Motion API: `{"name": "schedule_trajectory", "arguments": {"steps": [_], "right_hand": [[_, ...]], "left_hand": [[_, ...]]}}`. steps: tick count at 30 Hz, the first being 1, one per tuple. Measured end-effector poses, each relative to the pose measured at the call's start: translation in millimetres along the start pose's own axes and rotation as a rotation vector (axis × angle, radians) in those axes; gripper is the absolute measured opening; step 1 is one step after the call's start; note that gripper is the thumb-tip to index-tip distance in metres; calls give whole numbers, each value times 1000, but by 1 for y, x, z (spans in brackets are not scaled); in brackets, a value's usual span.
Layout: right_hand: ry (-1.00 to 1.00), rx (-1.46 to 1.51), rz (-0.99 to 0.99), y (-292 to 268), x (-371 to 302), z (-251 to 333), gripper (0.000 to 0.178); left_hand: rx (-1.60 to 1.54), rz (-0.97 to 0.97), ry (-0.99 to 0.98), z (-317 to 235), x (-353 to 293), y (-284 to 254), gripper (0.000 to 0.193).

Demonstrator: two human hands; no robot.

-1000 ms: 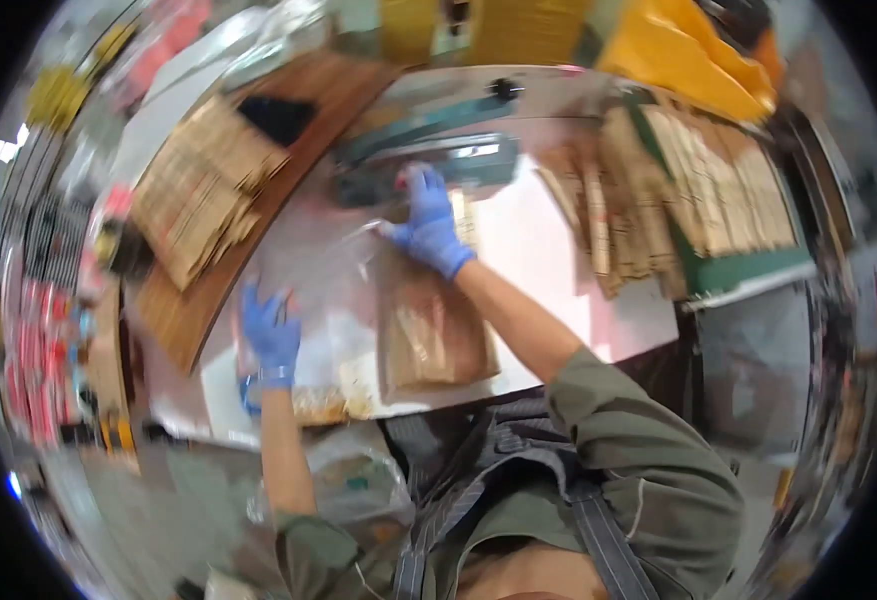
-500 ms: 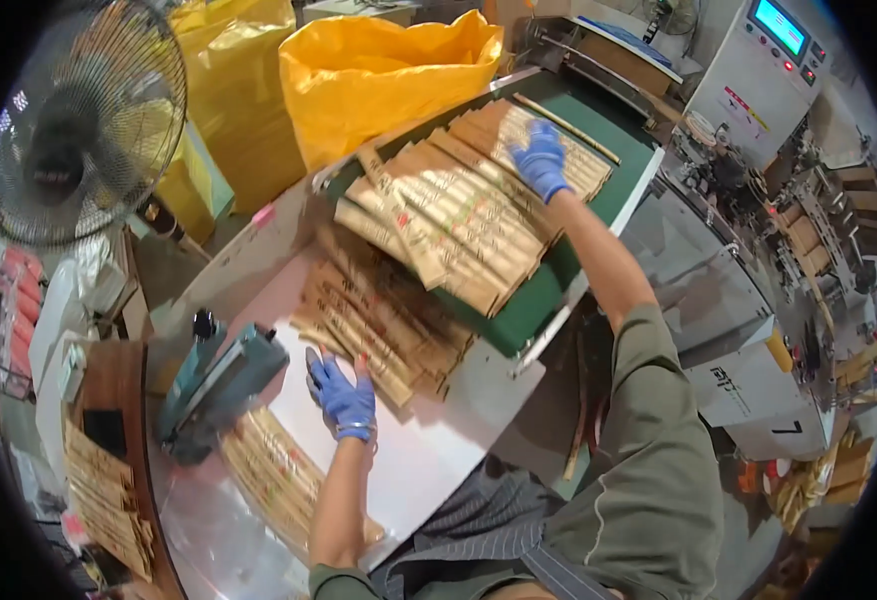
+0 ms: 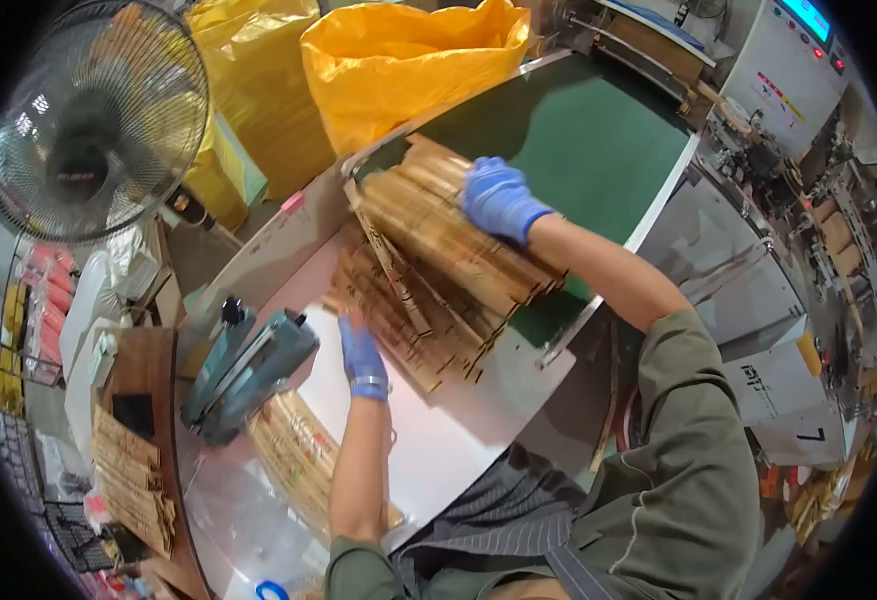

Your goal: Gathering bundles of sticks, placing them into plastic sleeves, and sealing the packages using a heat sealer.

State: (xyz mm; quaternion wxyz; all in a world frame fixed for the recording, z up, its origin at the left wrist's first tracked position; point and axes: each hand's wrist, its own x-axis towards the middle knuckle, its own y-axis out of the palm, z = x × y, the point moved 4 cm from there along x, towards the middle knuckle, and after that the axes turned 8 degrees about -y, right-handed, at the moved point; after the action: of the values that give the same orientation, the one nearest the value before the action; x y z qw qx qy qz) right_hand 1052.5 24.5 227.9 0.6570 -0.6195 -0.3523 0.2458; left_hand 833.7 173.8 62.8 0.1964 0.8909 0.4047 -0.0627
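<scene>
Many narrow brown paper packets, looking like wrapped chopsticks, lie in an overlapping layer [image 3: 438,230] at the near left end of a green conveyor belt. My right hand [image 3: 501,200], in a blue glove, presses against the far right side of this layer with its fingers laid on the packets. Below the belt end, a second heap of packets [image 3: 388,315] rests on a white table [image 3: 438,430]. Beside the left edge of that heap stands my blue-gloved left hand [image 3: 362,362], seen edge-on and slightly blurred. Its fingers look stretched out, their tips partly hidden.
A grey-green sealing device [image 3: 248,375] and a clear bag of packets [image 3: 298,450] occupy the table's left. More packets [image 3: 133,480] lie on a brown board. The green belt [image 3: 578,120] runs to the upper right. A yellow sack [image 3: 408,70] and a fan [image 3: 93,130] stand behind.
My right hand has swept the packets along the belt toward the lower left, baring green belt behind them. My left hand has turned edge-on and moved up against the heap.
</scene>
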Motion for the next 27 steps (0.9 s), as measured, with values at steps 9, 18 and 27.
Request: {"name": "schedule_trajectory", "arguments": {"steps": [9,18,27], "right_hand": [[308,592,-112,167,1,64,70],[256,2057,606,112,-82,198,50],[210,1257,571,110,-112,207,41]], "left_hand": [[361,-355,-36,3,22,-20,97],[-276,55,-241,-21,-60,-48,76],[-23,-42,-134,-22,-96,-69,48]]}}
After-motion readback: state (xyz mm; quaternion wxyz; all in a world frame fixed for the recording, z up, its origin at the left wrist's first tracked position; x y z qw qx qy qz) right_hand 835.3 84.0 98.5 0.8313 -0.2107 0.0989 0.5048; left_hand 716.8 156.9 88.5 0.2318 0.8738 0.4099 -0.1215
